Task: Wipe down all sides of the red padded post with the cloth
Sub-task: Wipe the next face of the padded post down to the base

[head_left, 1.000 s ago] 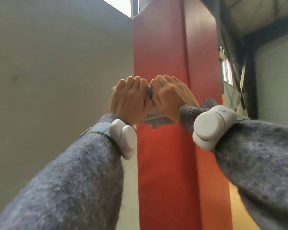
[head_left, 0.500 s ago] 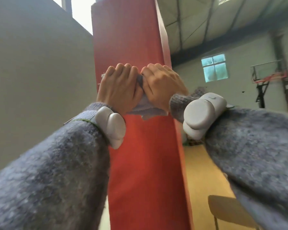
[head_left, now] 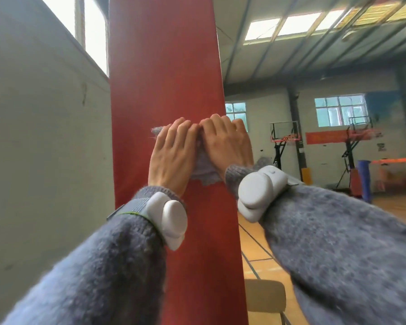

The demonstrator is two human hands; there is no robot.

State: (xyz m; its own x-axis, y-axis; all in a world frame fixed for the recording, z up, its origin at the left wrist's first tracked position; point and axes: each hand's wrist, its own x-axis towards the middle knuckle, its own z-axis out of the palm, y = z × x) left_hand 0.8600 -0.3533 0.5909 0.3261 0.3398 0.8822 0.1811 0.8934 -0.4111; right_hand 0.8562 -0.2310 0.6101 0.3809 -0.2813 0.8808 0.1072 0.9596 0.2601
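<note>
The red padded post stands upright in the middle of the head view, its broad face towards me. A grey cloth lies flat against that face at about chest height. My left hand and my right hand press on the cloth side by side, fingers curled over its top edge. Most of the cloth is hidden under the hands; a corner shows left of my left hand and a frayed edge below the palms. My right hand sits at the post's right edge.
A grey wall runs close along the left of the post. To the right lies a gym hall with a wooden floor, basketball hoops and a wooden chair low beside the post.
The view has swung right, so the post now sits further left and the gym hall shows. Both hands stay pressed on the cloth and have shifted towards the post's right edge.
</note>
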